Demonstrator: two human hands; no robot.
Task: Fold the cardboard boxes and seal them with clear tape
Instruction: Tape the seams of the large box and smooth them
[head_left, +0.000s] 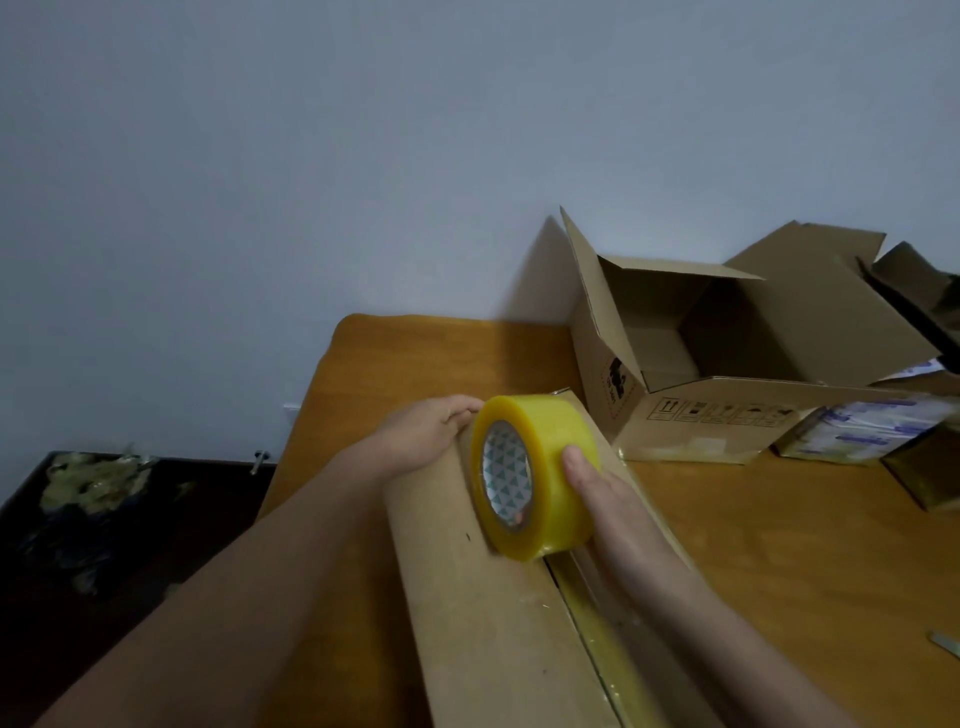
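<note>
step: taping top seam | right hand (597, 491) curls round tape roll (537, 475) standing on closed box (467, 597) | left hand (428, 431) rests on box beside roll, grip unclear | we should run the roll straight along the seam, tape taut
</note>
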